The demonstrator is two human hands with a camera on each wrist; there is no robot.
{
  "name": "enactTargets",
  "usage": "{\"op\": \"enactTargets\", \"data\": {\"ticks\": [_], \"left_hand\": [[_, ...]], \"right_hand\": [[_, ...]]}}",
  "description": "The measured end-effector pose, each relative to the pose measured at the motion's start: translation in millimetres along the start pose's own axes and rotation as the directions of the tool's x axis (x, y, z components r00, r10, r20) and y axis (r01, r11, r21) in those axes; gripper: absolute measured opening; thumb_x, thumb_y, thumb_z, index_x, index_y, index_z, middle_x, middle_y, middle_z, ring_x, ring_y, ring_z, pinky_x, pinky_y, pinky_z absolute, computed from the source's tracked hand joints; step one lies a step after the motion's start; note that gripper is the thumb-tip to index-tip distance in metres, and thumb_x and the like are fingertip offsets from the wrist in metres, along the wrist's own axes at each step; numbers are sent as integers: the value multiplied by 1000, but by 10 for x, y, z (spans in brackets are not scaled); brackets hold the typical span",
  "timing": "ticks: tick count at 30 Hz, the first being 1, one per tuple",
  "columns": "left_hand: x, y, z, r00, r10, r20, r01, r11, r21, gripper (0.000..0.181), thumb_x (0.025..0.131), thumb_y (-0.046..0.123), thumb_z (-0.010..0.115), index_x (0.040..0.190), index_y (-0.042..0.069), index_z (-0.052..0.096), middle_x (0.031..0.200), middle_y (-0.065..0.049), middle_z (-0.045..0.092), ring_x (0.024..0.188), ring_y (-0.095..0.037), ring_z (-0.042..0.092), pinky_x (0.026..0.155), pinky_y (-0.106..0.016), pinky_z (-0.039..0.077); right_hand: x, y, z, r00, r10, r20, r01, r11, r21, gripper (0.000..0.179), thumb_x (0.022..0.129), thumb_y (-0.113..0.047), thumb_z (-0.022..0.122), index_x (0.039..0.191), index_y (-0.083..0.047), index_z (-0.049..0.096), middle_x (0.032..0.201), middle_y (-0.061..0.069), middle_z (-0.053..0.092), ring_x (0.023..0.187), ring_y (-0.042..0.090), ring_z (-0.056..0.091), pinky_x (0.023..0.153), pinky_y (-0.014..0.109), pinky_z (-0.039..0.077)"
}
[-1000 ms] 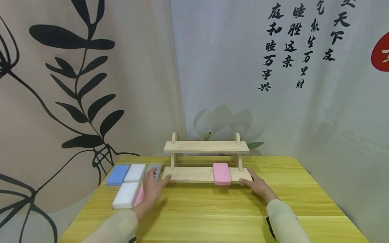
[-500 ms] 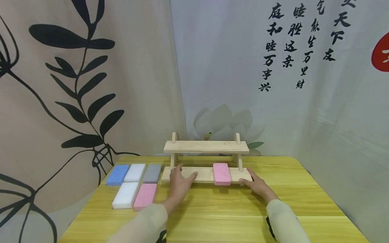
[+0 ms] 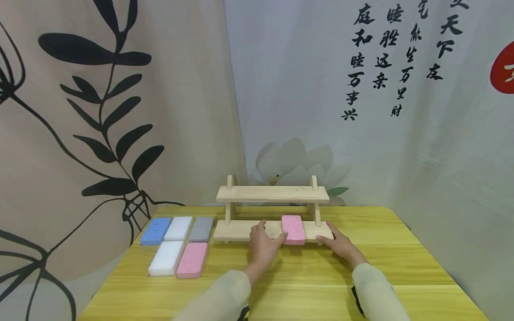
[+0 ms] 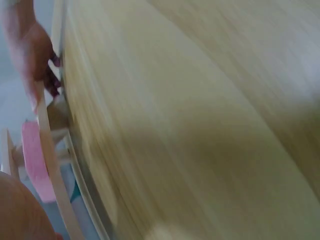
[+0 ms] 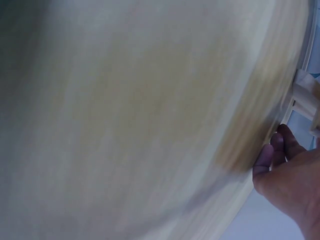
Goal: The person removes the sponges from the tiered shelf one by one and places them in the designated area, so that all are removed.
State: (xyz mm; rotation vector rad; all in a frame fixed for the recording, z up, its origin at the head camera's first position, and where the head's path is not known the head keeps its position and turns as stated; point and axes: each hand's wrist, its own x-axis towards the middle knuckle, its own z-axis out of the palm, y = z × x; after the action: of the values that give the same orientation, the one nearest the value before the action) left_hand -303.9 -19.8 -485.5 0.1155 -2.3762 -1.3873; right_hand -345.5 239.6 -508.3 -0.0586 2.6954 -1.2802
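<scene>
A small two-tier wooden shelf [image 3: 241, 231] stands at the back of the table. On the right part of its lower board lies a pink sponge [image 3: 293, 230], jutting slightly over the front edge. My left hand [image 3: 264, 245] is over the front of the lower board, fingers spread, thumb tip right at the sponge's left edge. At the board's right end my right hand [image 3: 341, 243] grips the corner between thumb and fingers. In the left wrist view the pink sponge [image 4: 36, 160] sits between the two hands. The right wrist view shows curled fingertips [image 5: 263, 156] close over the table.
On the table's left lie a blue sponge [image 3: 155, 231], a grey sponge [image 3: 201, 229], two white sponges, the nearer white sponge [image 3: 166, 258] in front, and another pink sponge [image 3: 192, 260]. A printed curtain [image 3: 192, 111] hangs behind the table [image 3: 313, 285].
My left hand has moved right from beside the grey sponge, along the front of the lower board, to the pink sponge. The right hand stays at the board's end.
</scene>
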Motion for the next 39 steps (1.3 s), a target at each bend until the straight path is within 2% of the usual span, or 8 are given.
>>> {"op": "enactTargets", "data": {"ticks": [7,16,25,39], "left_hand": [[-155,124,311,1000,8,-18,-7,999,34,89,70,42,88,138,-1,49,126,-17,49,116,-34,47,98,-50,40],[-195,166,595,994,1,-110,7,998,70,88,64,43,91,132,2,54,115,-11,51,107,-28,49,95,-47,40],[-180,198,673,985,18,-170,4,992,126,86,59,42,93,126,1,57,108,-11,52,100,-29,49,86,-46,43],[-166,203,700,983,50,-176,-18,984,178,74,58,36,92,114,-1,60,99,-10,52,92,-27,51,82,-43,44]], "right_hand": [[-44,-44,4,1000,-14,-18,14,1000,22,103,89,-64,60,159,-9,8,157,33,13,140,57,17,108,71,18],[-20,-9,5,1000,-9,-13,9,1000,6,98,92,-60,59,160,-10,9,158,32,14,141,54,16,110,68,19],[-12,-13,0,1000,-20,-18,20,1000,5,99,91,-61,59,159,-9,8,158,32,13,141,55,16,109,69,18],[-12,-4,1,1000,-9,-18,9,1000,4,98,92,-59,60,159,-10,10,157,33,17,140,55,19,109,68,22]]}}
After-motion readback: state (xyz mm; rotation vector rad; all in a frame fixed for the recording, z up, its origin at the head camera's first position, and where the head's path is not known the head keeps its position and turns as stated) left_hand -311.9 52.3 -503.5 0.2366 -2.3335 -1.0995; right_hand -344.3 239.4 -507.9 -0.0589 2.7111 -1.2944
